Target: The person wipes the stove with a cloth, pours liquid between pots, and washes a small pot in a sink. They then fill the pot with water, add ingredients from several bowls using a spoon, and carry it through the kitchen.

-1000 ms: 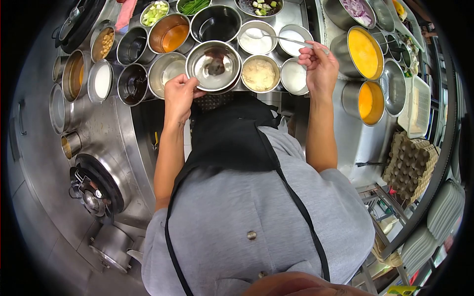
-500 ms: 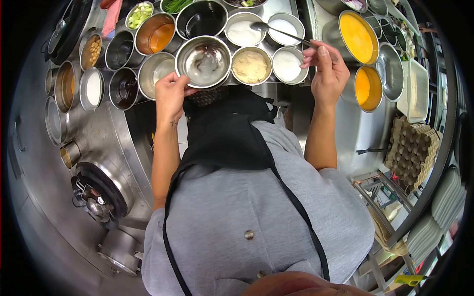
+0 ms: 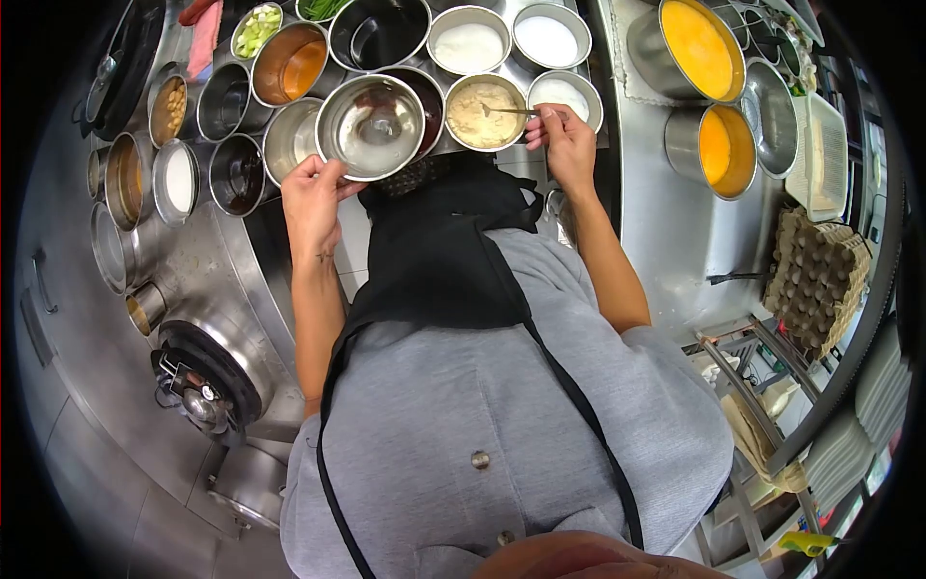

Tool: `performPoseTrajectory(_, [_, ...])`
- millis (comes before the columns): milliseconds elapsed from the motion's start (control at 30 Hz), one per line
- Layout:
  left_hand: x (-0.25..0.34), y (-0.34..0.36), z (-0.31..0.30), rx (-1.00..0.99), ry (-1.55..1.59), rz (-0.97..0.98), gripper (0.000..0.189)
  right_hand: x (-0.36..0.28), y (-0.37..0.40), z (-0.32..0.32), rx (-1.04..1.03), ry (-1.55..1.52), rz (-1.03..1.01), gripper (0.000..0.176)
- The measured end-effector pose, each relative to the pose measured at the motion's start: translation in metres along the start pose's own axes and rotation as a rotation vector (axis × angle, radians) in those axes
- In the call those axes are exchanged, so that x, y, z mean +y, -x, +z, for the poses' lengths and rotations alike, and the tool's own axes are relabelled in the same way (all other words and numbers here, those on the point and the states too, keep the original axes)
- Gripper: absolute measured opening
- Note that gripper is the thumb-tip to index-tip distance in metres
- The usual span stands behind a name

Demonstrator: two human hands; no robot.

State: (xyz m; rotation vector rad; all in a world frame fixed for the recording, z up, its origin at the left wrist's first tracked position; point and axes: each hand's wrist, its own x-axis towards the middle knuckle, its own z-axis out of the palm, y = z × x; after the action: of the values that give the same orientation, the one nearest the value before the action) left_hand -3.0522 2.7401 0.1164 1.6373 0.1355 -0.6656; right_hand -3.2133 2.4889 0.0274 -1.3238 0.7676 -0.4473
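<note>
My left hand (image 3: 311,198) grips the near rim of a steel bowl (image 3: 370,126) with a little pale powder in it, held over the row of seasoning pots. My right hand (image 3: 562,143) holds a thin metal spoon (image 3: 503,111) whose tip dips into a pot of beige powder (image 3: 485,113). Pots of white powder (image 3: 469,43) (image 3: 546,38) (image 3: 564,93) stand just beyond and beside it. My grey shirt and black apron fill the lower middle of the view.
Several steel pots of sauces, oil and chopped greens (image 3: 255,31) crowd the counter at top left. Two pots of orange liquid (image 3: 696,41) (image 3: 723,147) stand at right, an egg tray (image 3: 818,270) further right. A burner (image 3: 198,381) sits at lower left.
My right hand has come back from the far white-powder pot and dipped the spoon into the beige powder pot. The bowl in my left hand has shifted slightly left.
</note>
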Motion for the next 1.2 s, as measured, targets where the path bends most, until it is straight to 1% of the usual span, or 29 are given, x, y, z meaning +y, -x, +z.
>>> performPoseTrajectory(33, [0.000, 0.000, 0.000, -0.004, 0.005, 0.001, 0.019, 0.003, -0.002, -0.002, 0.009, -0.063, 0.016, 0.021])
performPoseTrajectory(67, [-0.001, 0.000, 0.000, -0.003, 0.006, 0.002, 0.019, 0.002, -0.002, -0.006, 0.008, -0.063, 0.016, 0.021])
performPoseTrajectory(133, [-0.003, 0.000, -0.001, -0.002, 0.000, -0.004, 0.019, -0.003, -0.004, -0.010, 0.052, -0.132, 0.115, 0.020])
performPoseTrajectory(200, [-0.004, 0.001, -0.001, 0.007, 0.007, -0.005, 0.019, -0.010, -0.003, -0.015, 0.057, -0.166, 0.113, 0.021])
performPoseTrajectory(267, [-0.004, 0.002, 0.001, 0.016, 0.017, -0.004, 0.019, -0.020, -0.002, -0.019, 0.049, -0.275, 0.107, 0.020])
performPoseTrajectory(333, [-0.003, 0.003, 0.001, 0.007, 0.020, -0.011, 0.019, -0.033, -0.001, -0.022, 0.043, -0.278, 0.098, 0.021])
performPoseTrajectory(433, [-0.005, 0.002, 0.001, 0.001, 0.026, -0.008, 0.020, -0.049, 0.000, -0.023, 0.004, -0.239, 0.020, 0.021])
performPoseTrajectory(533, [-0.007, 0.001, 0.001, 0.007, 0.035, -0.011, 0.019, -0.055, -0.001, -0.023, 0.004, -0.289, 0.048, 0.021])
performPoseTrajectory(667, [-0.005, 0.004, 0.001, 0.007, 0.041, -0.006, 0.020, -0.071, 0.005, -0.021, 0.014, -0.323, 0.031, 0.021])
performPoseTrajectory(800, [-0.002, 0.005, 0.002, -0.027, 0.025, -0.004, 0.018, -0.102, 0.016, -0.006, -0.033, -0.379, -0.044, 0.022])
performPoseTrajectory(900, [-0.001, 0.004, 0.007, -0.045, 0.008, -0.010, 0.017, -0.117, 0.025, 0.016, -0.176, -0.301, -0.099, 0.021])
performPoseTrajectory(933, [-0.001, 0.003, 0.008, -0.045, 0.000, -0.015, 0.017, -0.117, 0.027, 0.021, -0.170, -0.304, -0.101, 0.021])
performPoseTrajectory(1000, [-0.003, 0.000, 0.008, -0.053, 0.012, -0.012, 0.019, -0.116, 0.028, 0.028, -0.410, 0.074, -0.386, 0.018])
performPoseTrajectory(1033, [-0.004, -0.001, 0.009, -0.053, 0.029, -0.011, 0.020, -0.124, 0.030, 0.027, -0.479, 0.250, -0.549, 0.019])
performPoseTrajectory(1067, [-0.004, -0.001, 0.009, -0.052, 0.029, -0.010, 0.020, -0.125, 0.030, 0.025, -0.480, 0.249, -0.550, 0.019])
performPoseTrajectory(1133, [-0.003, -0.001, 0.008, -0.072, 0.029, 0.015, 0.019, -0.126, 0.031, 0.018, -0.416, 0.262, -0.689, 0.020])
performPoseTrajectory(1167, [-0.002, 0.000, 0.008, -0.074, 0.029, 0.014, 0.019, -0.126, 0.032, 0.013, -0.331, 0.153, -0.661, 0.018])
performPoseTrajectory(1200, [-0.001, 0.000, 0.008, -0.065, 0.030, 0.004, 0.019, -0.124, 0.032, 0.006, -0.326, 0.159, -0.660, 0.018])
